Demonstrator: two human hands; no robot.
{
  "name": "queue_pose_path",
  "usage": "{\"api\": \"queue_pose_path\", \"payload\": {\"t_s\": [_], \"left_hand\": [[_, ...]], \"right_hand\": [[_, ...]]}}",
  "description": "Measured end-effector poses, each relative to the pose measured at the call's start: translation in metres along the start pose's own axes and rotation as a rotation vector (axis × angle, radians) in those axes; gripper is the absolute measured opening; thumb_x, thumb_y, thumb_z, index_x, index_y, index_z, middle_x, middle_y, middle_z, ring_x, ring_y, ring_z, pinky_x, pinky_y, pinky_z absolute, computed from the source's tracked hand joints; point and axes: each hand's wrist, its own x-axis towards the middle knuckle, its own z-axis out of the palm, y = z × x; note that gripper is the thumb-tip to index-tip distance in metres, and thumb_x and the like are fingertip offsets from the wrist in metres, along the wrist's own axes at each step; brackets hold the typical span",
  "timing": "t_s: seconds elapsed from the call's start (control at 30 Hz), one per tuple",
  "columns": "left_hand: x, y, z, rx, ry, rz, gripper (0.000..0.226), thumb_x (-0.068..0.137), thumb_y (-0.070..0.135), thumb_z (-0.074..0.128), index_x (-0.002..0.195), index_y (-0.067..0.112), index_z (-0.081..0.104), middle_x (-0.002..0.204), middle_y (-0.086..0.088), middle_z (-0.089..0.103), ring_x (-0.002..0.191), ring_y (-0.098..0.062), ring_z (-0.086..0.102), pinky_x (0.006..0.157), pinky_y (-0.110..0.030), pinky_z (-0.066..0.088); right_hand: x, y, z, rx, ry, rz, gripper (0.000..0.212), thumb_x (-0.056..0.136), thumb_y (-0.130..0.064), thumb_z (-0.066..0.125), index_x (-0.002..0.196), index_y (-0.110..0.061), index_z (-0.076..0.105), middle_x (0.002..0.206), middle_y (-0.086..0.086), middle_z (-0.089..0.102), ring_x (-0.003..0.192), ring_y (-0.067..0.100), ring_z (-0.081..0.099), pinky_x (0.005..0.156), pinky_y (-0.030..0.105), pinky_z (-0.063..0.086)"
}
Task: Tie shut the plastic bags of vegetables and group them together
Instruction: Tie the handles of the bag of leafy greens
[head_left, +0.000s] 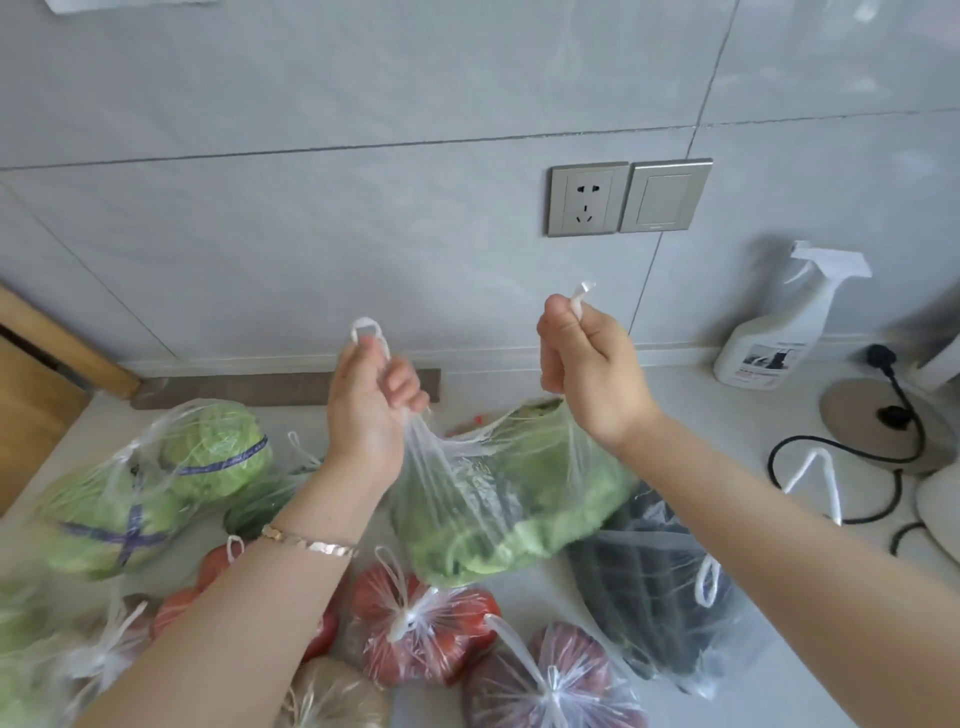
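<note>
Left grip (371, 400) and right grip (587, 374) each pinch a handle of the leafy-greens bag (498, 493), below the wall socket (587, 200), over the surface (701, 395). Cabbage bag (156, 493) lower left of the socket, spray bottle (774, 332) lower right, against the grey tiled wall (311, 208).

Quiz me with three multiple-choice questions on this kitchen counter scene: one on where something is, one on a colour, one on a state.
1. Where does the spray bottle stand?
A) at the right, by the wall
B) in a sink
C) on a shelf

2. What colour is the tape round the cabbages?
A) yellow
B) purple
C) red

3. How is the bag of leafy greens?
A) knotted, lying flat
B) untied, held up
C) empty

Answers:
1 A, it stands at the right, at the wall's foot.
2 B, purple bands cross them.
3 B, the left hand and right hand each grip one handle, held apart.
</note>
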Motion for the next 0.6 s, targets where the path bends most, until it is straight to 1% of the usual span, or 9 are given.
{"api": "queue_pose_path", "payload": {"t_s": [0.07,0.13,0.2,0.27,0.33,0.4,0.47,0.53,0.6], "left_hand": [[0.0,0.01,0.001,0.054,-0.018,-0.038,0.036,0.099,0.023,0.028,0.063,0.021,0.029,0.04,0.011,0.031,0.031,-0.003,0.021,0.033,-0.013,0.018],[-0.007,0.012,0.001,0.135,-0.086,-0.147,0.035,0.097,0.024,0.029,0.062,0.021,0.033,0.041,0.009,0.034,0.031,-0.002,0.02,0.033,-0.014,0.013],[-0.022,0.001,0.001,0.246,-0.146,-0.235,0.033,0.096,0.021,0.03,0.065,0.018,0.041,0.045,0.007,0.04,0.03,-0.001,0.022,0.035,-0.015,0.013],[-0.039,-0.014,0.0,0.319,-0.182,-0.268,0.027,0.095,0.012,0.035,0.072,0.012,0.049,0.058,0.005,0.047,0.033,0.0,0.027,0.033,-0.012,0.017],[-0.054,-0.026,-0.003,0.369,-0.217,-0.291,0.021,0.094,0.006,0.042,0.079,0.007,0.056,0.07,0.001,0.052,0.041,-0.001,0.035,0.036,-0.011,0.026],[-0.068,-0.031,-0.005,0.396,-0.287,-0.32,0.016,0.09,0.004,0.048,0.085,0.005,0.063,0.069,-0.001,0.054,0.05,-0.005,0.04,0.042,-0.012,0.033],[-0.077,-0.035,-0.005,0.373,-0.349,-0.367,0.014,0.087,0.0,0.052,0.09,0.001,0.065,0.057,0.002,0.057,0.05,-0.006,0.042,0.044,-0.013,0.032],[-0.083,-0.041,-0.004,0.326,-0.331,-0.426,0.013,0.083,-0.005,0.053,0.089,0.0,0.064,0.05,0.003,0.06,0.044,-0.004,0.044,0.041,-0.012,0.032],[-0.085,-0.049,-0.006,0.254,-0.251,-0.486,0.014,0.08,-0.009,0.055,0.087,0.002,0.06,0.052,0.002,0.062,0.04,-0.005,0.046,0.037,-0.013,0.032]], "right_hand": [[-0.001,-0.003,-0.001,-0.036,0.024,0.031,0.037,0.099,-0.026,0.031,0.063,-0.014,0.033,0.057,0.006,0.027,0.055,0.018,0.025,0.049,0.028,0.024],[-0.004,0.005,-0.003,-0.153,0.04,0.152,0.041,0.096,-0.03,0.032,0.058,-0.015,0.031,0.054,0.002,0.028,0.052,0.017,0.026,0.05,0.028,0.024],[-0.013,0.018,-0.004,-0.188,0.011,0.331,0.038,0.095,-0.031,0.032,0.064,-0.018,0.049,0.053,-0.001,0.034,0.047,0.015,0.033,0.05,0.026,0.028],[-0.025,0.031,-0.004,-0.001,-0.03,0.507,0.028,0.095,-0.025,0.031,0.088,-0.015,0.057,0.056,-0.003,0.033,0.041,0.009,0.032,0.041,0.021,0.026],[-0.039,0.042,-0.002,0.199,-0.036,0.6,0.021,0.093,-0.014,0.03,0.097,-0.011,0.051,0.058,-0.002,0.03,0.036,0.005,0.028,0.036,0.017,0.022],[-0.052,0.05,0.001,0.219,-0.046,0.599,0.02,0.094,-0.007,0.032,0.087,-0.008,0.051,0.058,0.0,0.032,0.037,0.005,0.029,0.036,0.015,0.024],[-0.067,0.057,0.005,0.168,-0.066,0.549,0.028,0.094,-0.003,0.036,0.073,-0.006,0.054,0.056,0.004,0.038,0.036,0.005,0.035,0.036,0.013,0.029],[-0.082,0.062,0.01,0.197,-0.067,0.517,0.034,0.089,0.005,0.04,0.063,-0.008,0.059,0.053,0.006,0.042,0.037,0.005,0.036,0.038,0.012,0.03],[-0.094,0.066,0.015,0.205,-0.05,0.495,0.032,0.085,0.005,0.047,0.059,-0.007,0.061,0.053,0.007,0.048,0.044,0.008,0.037,0.042,0.014,0.032]]}}
